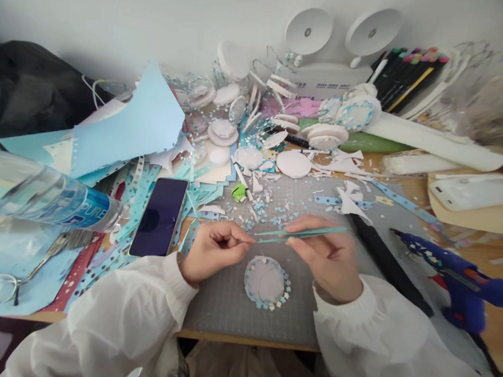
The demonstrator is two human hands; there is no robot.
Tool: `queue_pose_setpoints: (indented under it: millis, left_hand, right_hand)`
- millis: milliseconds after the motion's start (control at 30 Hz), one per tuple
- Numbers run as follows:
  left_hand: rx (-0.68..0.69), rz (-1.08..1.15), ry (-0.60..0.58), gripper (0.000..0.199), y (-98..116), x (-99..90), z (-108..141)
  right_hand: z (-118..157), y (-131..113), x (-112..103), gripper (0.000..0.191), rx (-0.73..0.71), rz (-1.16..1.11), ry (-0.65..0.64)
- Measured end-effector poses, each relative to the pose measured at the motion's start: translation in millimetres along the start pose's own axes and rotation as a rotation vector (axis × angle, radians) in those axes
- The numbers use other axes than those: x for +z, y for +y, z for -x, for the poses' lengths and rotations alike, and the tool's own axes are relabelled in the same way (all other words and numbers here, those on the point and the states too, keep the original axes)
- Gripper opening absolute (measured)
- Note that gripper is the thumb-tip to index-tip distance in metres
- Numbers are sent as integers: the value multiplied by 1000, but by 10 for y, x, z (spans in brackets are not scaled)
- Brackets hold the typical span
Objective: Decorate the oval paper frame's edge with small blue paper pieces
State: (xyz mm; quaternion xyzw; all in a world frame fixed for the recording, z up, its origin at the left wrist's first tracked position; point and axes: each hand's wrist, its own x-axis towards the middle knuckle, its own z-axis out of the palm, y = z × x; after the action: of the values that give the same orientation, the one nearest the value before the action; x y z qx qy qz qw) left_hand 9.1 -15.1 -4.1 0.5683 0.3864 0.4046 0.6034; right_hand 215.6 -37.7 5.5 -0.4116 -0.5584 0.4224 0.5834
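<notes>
My right hand (329,257) holds teal tweezers (316,232), their tips pointing left toward my left hand. The fingers of my left hand (216,250) are pinched together at those tips; whatever is between them is too small to make out. Just below and between both hands, a round white disc (266,280) lies flat on the grey cutting mat (222,314). Small blue and white flower-shaped pieces ring its edge, with several white ones at the lower right. More tiny blue and white pieces (275,208) are scattered on the mat beyond my hands.
A phone (160,217), a water bottle (49,195) and blue paper (130,121) crowd the left. Decorated discs (357,112) pile up at the back. At right lie a black tool (387,262), a blue glue gun (458,278) and a white device (472,192).
</notes>
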Motion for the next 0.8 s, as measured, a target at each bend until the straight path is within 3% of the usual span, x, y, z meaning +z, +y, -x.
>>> queue_pose_setpoints:
  millis: [133,300,500,600,800]
  left_hand:
    - [-43,34,-7,5,-35,-30,-11]
    - [-124,220,65,8,-80,-56,-34]
    - [-169,526,98,10,-33,-55,-91]
    - [-175,527,107,12,-15,-58,-100]
    - [-175,524,86,9,-17,-57,-91]
  right_hand:
    - [-40,5,-46,10,47,-131,134]
    - [-112,-47,-98,5,162,-266,190]
    - [-255,-59,-402,4,141,-278,366]
    - [-286,-14,-485,4,87,-209,348]
    - [-204,169,-398,10,94,-97,298]
